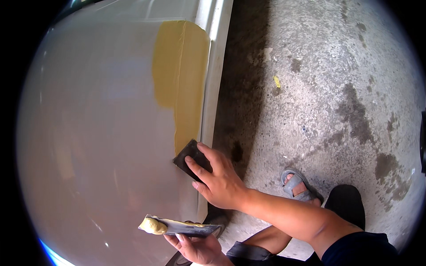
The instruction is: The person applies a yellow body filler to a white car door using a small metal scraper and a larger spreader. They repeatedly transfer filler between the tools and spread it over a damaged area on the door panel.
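Note:
My right hand (220, 182) is closed on a dark rectangular spreader (188, 153), its edge pressed to a light grey vehicle panel (106, 133). The spreader meets the lower end of a smooth strip of yellow body filler (190, 80) along the panel's right edge. Thin raised ridges run lengthwise through this strip. Below, my left hand (199, 249) grips a flat dark mixing board (191, 228) from underneath. A thick lump of pale yellow filler (154, 225) sits on the board's left end, and more is smeared along its upper edge.
A pale sill (215, 57) borders the panel on the right. Beyond it lies a stained concrete floor (319, 111) with a small yellow scrap (277, 81). My sandalled foot (298, 185) stands at the lower right. Part of a wheel (179, 260) shows below my left hand.

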`<control>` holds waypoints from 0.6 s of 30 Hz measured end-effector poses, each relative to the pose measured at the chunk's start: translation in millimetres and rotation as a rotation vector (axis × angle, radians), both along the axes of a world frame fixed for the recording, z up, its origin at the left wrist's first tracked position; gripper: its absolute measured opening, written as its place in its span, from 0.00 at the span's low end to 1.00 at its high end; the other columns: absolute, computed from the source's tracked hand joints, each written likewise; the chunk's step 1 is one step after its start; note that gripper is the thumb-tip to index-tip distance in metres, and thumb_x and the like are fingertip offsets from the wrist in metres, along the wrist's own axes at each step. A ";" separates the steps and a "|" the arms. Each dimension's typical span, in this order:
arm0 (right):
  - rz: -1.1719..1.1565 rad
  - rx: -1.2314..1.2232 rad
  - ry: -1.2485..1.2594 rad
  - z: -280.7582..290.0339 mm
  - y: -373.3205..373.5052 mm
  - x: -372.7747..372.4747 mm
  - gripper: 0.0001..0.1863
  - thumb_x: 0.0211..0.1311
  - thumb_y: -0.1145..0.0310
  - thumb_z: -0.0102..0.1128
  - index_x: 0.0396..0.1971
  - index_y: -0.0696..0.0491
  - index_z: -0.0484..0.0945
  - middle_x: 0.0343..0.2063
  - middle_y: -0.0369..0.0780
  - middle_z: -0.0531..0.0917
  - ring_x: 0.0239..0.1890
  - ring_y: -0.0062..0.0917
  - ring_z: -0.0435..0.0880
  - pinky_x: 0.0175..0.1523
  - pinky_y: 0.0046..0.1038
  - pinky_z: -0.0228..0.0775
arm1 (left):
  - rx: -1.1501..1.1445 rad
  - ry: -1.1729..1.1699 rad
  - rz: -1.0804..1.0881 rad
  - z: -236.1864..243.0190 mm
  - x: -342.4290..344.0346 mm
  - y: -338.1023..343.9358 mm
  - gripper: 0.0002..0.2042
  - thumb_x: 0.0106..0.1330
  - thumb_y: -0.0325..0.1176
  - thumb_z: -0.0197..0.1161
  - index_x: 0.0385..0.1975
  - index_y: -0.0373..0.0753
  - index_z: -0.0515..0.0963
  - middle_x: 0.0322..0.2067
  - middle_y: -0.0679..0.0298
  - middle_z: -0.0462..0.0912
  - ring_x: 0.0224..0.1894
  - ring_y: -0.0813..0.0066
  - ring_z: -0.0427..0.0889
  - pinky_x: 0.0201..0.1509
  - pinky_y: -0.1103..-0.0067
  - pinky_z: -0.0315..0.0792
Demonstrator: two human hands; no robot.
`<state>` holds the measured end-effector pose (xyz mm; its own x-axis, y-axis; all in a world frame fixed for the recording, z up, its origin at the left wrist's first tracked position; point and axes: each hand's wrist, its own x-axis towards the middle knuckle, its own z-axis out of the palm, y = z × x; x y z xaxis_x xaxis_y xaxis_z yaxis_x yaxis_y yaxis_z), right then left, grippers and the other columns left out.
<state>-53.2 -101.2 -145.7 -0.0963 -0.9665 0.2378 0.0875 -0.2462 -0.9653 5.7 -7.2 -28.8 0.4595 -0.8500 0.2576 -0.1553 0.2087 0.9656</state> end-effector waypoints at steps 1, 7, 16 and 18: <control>0.027 0.009 0.013 0.4 4.9 -0.8 0.33 0.56 0.66 0.62 0.64 0.47 0.64 0.66 0.49 0.53 0.64 0.48 0.60 0.62 0.48 0.59 | 0.007 -0.004 -0.002 0.4 -0.5 -0.9 0.24 0.70 0.31 0.50 0.64 0.38 0.57 0.59 0.56 0.68 0.59 0.62 0.71 0.64 0.66 0.66; 0.356 0.003 -0.357 6.5 32.4 -44.3 0.28 0.61 0.65 0.59 0.62 0.52 0.68 0.64 0.50 0.59 0.64 0.44 0.63 0.65 0.42 0.58 | 0.056 0.087 -0.056 3.7 -7.7 -7.9 0.25 0.68 0.29 0.51 0.65 0.38 0.57 0.58 0.53 0.70 0.59 0.61 0.72 0.64 0.65 0.67; 0.302 -0.141 -0.025 -17.8 26.1 -76.5 0.27 0.52 0.64 0.65 0.55 0.51 0.76 0.64 0.45 0.61 0.61 0.44 0.63 0.65 0.44 0.56 | 0.026 0.010 0.006 14.0 -5.2 -10.1 0.24 0.69 0.28 0.52 0.64 0.37 0.58 0.58 0.53 0.70 0.58 0.62 0.72 0.63 0.64 0.67; -0.013 0.002 0.111 -7.1 5.0 -67.1 0.30 0.56 0.64 0.61 0.61 0.50 0.69 0.65 0.47 0.59 0.59 0.48 0.62 0.63 0.46 0.57 | -0.014 -0.010 -0.014 15.1 -4.2 -6.1 0.24 0.69 0.28 0.52 0.65 0.37 0.58 0.58 0.54 0.69 0.59 0.62 0.72 0.64 0.64 0.67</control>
<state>-120.3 -96.2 -152.8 -0.0822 -0.9659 0.2455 -0.0235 -0.2444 -0.9694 1.4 -13.3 -13.6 0.4451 -0.8524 0.2744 -0.1625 0.2245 0.9608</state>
